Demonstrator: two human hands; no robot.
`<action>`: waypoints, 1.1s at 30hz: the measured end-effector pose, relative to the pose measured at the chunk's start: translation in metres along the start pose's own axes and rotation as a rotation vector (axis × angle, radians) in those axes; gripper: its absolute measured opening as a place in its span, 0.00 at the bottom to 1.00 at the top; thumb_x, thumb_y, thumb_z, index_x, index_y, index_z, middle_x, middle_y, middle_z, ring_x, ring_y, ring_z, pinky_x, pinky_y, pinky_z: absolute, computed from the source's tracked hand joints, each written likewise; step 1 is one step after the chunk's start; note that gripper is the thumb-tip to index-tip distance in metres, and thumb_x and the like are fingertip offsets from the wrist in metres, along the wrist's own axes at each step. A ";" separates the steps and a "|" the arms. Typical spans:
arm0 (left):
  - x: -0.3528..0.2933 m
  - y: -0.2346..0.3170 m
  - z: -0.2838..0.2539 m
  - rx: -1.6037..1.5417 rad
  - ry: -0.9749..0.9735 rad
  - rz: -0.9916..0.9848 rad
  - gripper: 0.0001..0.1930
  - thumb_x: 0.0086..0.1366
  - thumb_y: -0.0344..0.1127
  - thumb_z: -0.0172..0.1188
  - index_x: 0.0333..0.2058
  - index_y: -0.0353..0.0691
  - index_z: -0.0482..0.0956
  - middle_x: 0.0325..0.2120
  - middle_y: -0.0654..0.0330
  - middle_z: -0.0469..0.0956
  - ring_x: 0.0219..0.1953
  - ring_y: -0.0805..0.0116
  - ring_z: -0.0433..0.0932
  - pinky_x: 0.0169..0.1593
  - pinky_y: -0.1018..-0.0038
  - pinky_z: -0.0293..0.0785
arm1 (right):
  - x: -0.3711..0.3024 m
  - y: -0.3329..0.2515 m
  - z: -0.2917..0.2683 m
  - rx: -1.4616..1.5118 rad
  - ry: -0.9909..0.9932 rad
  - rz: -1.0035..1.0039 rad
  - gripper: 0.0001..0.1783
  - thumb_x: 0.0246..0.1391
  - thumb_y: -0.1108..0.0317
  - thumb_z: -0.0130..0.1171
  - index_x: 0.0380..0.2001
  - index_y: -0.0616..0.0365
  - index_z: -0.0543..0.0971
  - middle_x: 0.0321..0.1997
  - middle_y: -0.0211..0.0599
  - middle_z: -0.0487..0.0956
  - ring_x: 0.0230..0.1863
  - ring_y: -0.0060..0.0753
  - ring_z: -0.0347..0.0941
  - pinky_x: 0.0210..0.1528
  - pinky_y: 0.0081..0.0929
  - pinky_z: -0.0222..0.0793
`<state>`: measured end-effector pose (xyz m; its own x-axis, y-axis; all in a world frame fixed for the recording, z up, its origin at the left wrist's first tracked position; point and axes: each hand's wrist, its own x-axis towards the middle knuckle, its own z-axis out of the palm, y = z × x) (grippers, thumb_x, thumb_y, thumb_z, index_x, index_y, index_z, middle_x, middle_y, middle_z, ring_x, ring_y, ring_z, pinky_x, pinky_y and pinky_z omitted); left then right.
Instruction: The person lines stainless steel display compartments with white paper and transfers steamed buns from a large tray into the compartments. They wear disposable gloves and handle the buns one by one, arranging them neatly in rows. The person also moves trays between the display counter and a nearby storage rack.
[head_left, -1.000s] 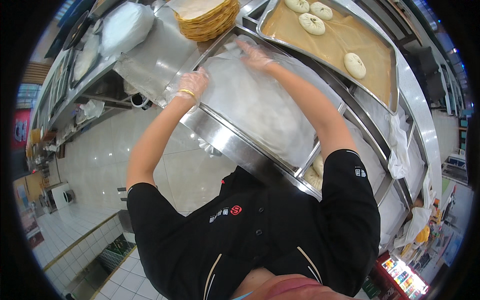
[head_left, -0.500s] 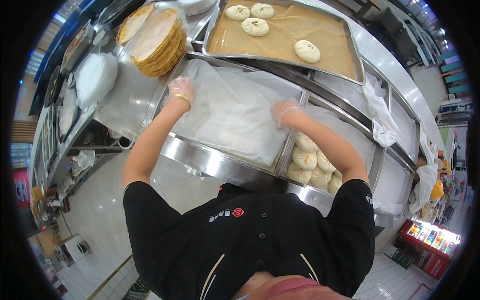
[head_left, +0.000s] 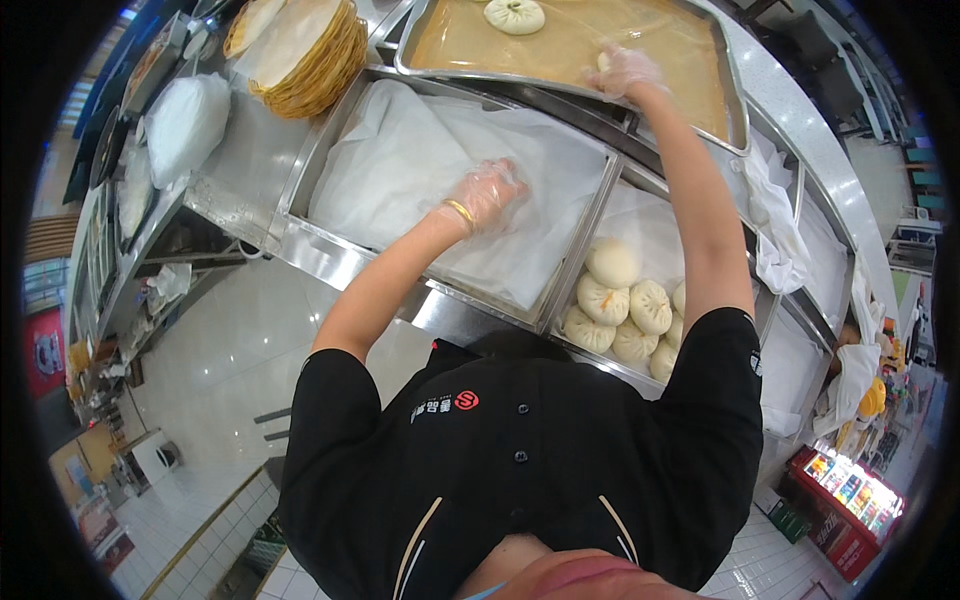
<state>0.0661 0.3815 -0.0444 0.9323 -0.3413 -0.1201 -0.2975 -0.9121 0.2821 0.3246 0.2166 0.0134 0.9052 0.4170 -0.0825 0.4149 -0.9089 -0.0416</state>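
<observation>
My right hand, in a clear plastic glove, reaches over the large metal tray and closes on a pleated steamed bun, mostly hidden by the fingers. Another bun sits farther left on the tray's tan liner. Below, my left hand, gloved too, is over the white cloth that covers a square metal pan. Its fingers are curled in, and whether anything is between them is hidden. To the right of that cloth, several steamed buns are piled in the neighbouring pan.
A stack of round woven steamer mats stands at the back left, beside a white plastic bag. More cloth-covered pans and a bunched white cloth lie to the right. Metal rims divide the pans.
My right hand has left the cloth's right edge and moved up to the bun on the tray. My left hand has let go of the cloth's left edge and shifted right. The view has shifted slightly.
</observation>
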 end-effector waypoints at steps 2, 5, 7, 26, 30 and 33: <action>-0.014 -0.003 0.001 0.036 -0.036 -0.076 0.31 0.42 0.40 0.71 0.49 0.47 0.73 0.51 0.49 0.66 0.51 0.52 0.71 0.50 0.62 0.71 | 0.024 0.018 0.009 -0.121 -0.070 -0.115 0.34 0.47 0.40 0.54 0.55 0.46 0.70 0.54 0.38 0.74 0.57 0.44 0.67 0.53 0.37 0.66; -0.036 0.005 -0.005 0.023 -0.171 -0.118 0.28 0.46 0.40 0.69 0.48 0.46 0.73 0.50 0.47 0.66 0.48 0.51 0.72 0.49 0.62 0.72 | 0.048 0.058 0.015 -0.116 -0.084 -0.188 0.29 0.53 0.46 0.52 0.55 0.47 0.69 0.53 0.40 0.74 0.54 0.42 0.70 0.52 0.36 0.67; -0.044 0.017 -0.007 -0.068 -0.307 -0.097 0.25 0.50 0.42 0.66 0.47 0.45 0.73 0.46 0.46 0.69 0.45 0.50 0.73 0.47 0.61 0.72 | 0.034 0.078 0.012 0.551 0.072 -0.047 0.22 0.56 0.54 0.50 0.50 0.53 0.72 0.48 0.43 0.74 0.47 0.41 0.71 0.49 0.35 0.67; -0.023 0.100 0.014 -0.128 -0.617 -0.083 0.14 0.51 0.40 0.60 0.35 0.40 0.82 0.34 0.51 0.81 0.39 0.53 0.80 0.42 0.63 0.75 | -0.211 -0.061 0.013 1.265 -0.859 -0.172 0.23 0.56 0.54 0.53 0.53 0.49 0.68 0.47 0.31 0.69 0.50 0.29 0.63 0.53 0.29 0.59; -0.017 0.093 0.050 -0.163 -0.560 0.121 0.14 0.52 0.39 0.59 0.36 0.40 0.81 0.34 0.51 0.81 0.38 0.53 0.79 0.43 0.62 0.74 | -0.217 -0.065 -0.002 1.276 -0.782 -0.044 0.23 0.56 0.54 0.52 0.53 0.49 0.67 0.48 0.32 0.68 0.52 0.28 0.61 0.55 0.29 0.58; -0.019 0.090 0.052 -0.163 -0.613 0.199 0.14 0.52 0.38 0.58 0.37 0.39 0.81 0.34 0.51 0.81 0.38 0.54 0.80 0.44 0.62 0.73 | -0.220 -0.058 0.005 1.268 -0.774 -0.067 0.22 0.57 0.55 0.52 0.53 0.49 0.67 0.50 0.32 0.67 0.53 0.28 0.60 0.56 0.29 0.57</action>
<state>0.0112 0.2937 -0.0667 0.5623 -0.6114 -0.5567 -0.3721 -0.7884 0.4899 0.1014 0.1773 0.0290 0.4468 0.7246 -0.5247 -0.2700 -0.4499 -0.8513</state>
